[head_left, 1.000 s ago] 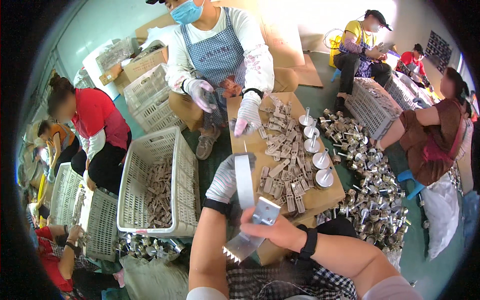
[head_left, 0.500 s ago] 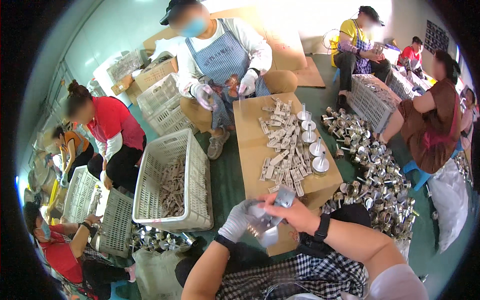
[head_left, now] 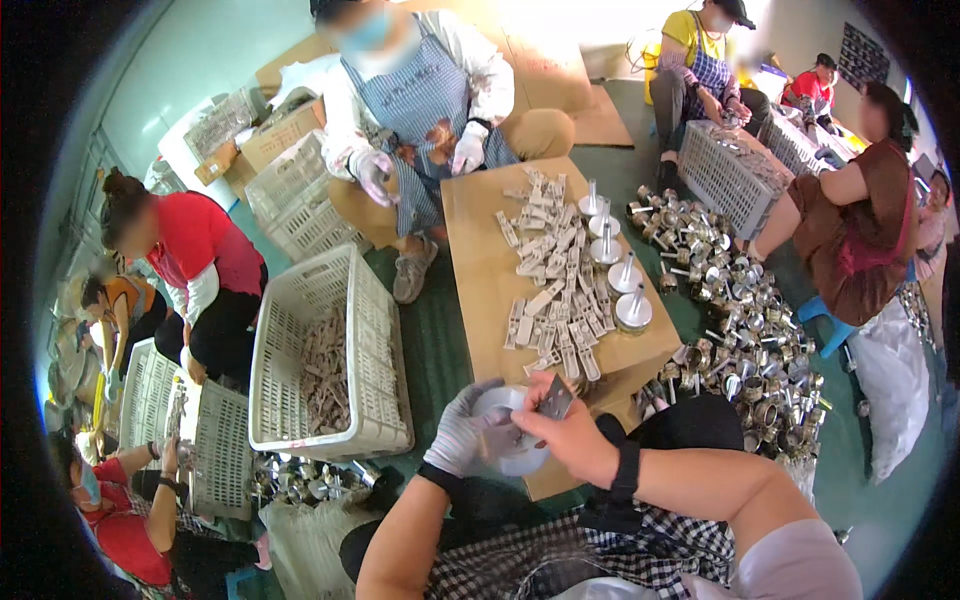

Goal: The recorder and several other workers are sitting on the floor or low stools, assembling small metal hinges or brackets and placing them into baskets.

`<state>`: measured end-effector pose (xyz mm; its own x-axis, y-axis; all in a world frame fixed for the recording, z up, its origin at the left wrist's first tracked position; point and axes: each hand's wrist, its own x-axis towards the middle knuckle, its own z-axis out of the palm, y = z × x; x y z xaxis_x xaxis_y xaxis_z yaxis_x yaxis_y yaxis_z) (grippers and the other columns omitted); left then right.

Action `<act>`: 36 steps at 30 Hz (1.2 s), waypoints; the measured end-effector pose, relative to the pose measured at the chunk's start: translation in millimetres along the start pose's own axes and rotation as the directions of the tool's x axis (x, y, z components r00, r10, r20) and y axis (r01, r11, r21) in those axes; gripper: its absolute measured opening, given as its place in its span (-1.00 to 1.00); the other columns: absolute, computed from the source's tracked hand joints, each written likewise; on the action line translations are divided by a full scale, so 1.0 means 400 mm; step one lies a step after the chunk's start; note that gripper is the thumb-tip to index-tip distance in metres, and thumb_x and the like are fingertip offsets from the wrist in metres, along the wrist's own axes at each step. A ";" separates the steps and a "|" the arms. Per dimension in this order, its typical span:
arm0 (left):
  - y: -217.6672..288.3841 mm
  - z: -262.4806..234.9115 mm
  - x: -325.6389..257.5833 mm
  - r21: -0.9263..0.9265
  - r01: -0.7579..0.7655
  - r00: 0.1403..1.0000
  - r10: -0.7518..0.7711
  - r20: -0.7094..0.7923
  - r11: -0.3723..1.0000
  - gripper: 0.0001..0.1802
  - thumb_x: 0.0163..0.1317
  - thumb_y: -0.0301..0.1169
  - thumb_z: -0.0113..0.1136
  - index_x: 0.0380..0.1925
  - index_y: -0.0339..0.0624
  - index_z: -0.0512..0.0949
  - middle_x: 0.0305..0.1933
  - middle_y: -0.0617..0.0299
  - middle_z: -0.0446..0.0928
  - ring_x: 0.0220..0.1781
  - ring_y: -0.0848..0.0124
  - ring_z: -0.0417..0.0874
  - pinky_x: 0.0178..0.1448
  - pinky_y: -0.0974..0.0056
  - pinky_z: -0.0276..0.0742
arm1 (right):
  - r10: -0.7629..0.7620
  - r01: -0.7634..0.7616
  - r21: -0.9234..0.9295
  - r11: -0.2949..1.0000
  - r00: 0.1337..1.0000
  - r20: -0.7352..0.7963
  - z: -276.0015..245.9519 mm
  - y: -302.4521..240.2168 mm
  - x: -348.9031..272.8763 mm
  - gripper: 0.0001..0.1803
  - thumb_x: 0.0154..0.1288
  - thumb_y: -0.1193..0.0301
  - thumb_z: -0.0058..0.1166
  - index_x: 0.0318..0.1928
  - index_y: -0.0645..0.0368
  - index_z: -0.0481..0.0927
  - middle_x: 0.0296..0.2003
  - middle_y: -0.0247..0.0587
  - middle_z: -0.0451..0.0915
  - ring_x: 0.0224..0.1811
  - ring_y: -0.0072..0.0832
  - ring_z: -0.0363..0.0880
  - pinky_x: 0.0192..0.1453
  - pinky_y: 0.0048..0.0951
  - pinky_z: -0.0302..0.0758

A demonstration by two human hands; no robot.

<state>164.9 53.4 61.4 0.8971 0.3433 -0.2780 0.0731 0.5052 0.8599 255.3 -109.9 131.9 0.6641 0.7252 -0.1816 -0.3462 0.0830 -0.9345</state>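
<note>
Head view: left hand [head_left: 460,434] clasps a blurred white roll [head_left: 523,464], right hand [head_left: 582,442] pinches a metal plate [head_left: 556,398] partly covered by fingers.

In the view relayed to me, I can read no word, number or sign. Dark lettering crosses the bib of the blue checked apron [head_left: 420,75], worn by the masked co-worker [head_left: 480,70] facing the camera; it is too small and blurred for me to make out. The dark panel [head_left: 864,55] on the far wall, upper right, bears small pale marks, which I cannot resolve as writing or as pictures.
</note>
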 end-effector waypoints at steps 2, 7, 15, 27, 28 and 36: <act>-0.005 -0.013 0.006 0.041 -0.043 0.999 0.042 0.034 0.998 -0.35 0.04 -0.37 0.42 0.14 -0.25 0.39 0.00 0.14 0.53 0.00 0.35 0.56 0.14 0.25 0.48 | 0.181 -0.181 0.017 0.983 0.983 0.018 -0.031 -0.060 -0.004 -0.79 0.17 0.32 0.21 -0.25 0.05 0.46 -0.40 -0.54 0.45 -0.36 -0.73 0.41 -0.45 -0.62 0.35; -0.003 -0.028 0.010 -0.022 -0.186 0.982 0.187 0.041 0.982 -0.33 0.09 -0.25 0.38 0.17 -0.24 0.36 0.08 0.20 0.49 0.09 0.40 0.51 0.17 0.30 0.44 | 0.459 -0.494 0.116 0.862 0.856 0.240 -0.037 -0.097 -0.003 -0.87 0.20 0.38 0.19 -0.27 0.04 0.51 -0.36 -0.51 0.49 -0.33 -0.70 0.44 -0.38 -0.56 0.40; -0.069 -0.021 -0.016 -0.412 0.258 0.962 -0.192 0.195 0.874 -0.71 0.33 -0.36 0.02 -0.01 -0.24 0.51 -0.17 0.18 0.59 -0.18 0.36 0.60 -0.07 0.30 0.57 | 0.033 0.146 -0.204 0.968 0.732 0.681 0.008 0.058 -0.093 -0.81 0.16 0.34 0.20 -0.34 0.14 0.48 -0.42 -0.33 0.43 -0.28 -0.54 0.42 -0.09 -0.47 0.36; -0.049 0.030 -0.019 -0.490 0.344 0.918 -0.396 -0.003 0.801 -0.77 0.21 -0.32 0.04 -0.20 -0.18 0.52 -0.46 0.15 0.52 -0.49 0.27 0.56 -0.41 0.21 0.54 | 0.335 0.184 -0.628 0.756 0.716 0.613 -0.002 0.094 -0.105 -0.73 0.07 0.16 0.19 -0.40 0.09 0.55 -0.38 0.00 0.44 -0.28 -0.13 0.48 -0.11 -0.23 0.43; -0.050 0.032 -0.016 -0.481 0.347 0.917 -0.399 -0.007 0.805 -0.77 0.21 -0.32 0.04 -0.20 -0.17 0.52 -0.47 0.15 0.52 -0.50 0.27 0.56 -0.43 0.21 0.54 | 0.283 0.168 -0.591 0.789 0.755 0.592 0.000 0.103 -0.107 -0.74 0.11 0.22 0.21 -0.40 0.12 0.50 -0.42 -0.18 0.45 -0.32 -0.35 0.46 -0.18 -0.33 0.41; -0.094 -0.040 0.013 -0.450 0.324 0.935 -0.353 0.020 0.832 -0.70 0.27 -0.30 -0.01 -0.06 -0.19 0.49 -0.46 0.14 0.53 -0.45 0.30 0.57 -0.39 0.23 0.55 | 0.358 -0.088 -0.521 0.849 0.821 0.445 0.023 0.099 -0.058 -0.72 0.08 0.14 0.18 -0.40 0.08 0.56 -0.50 -0.14 0.54 -0.42 -0.39 0.53 -0.26 -0.35 0.44</act>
<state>159.8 48.7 21.0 0.8220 0.1268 -0.5552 0.1554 0.8879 0.4330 220.0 -117.2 102.1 0.1268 0.9291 -0.3475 -0.0068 -0.3495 -0.9369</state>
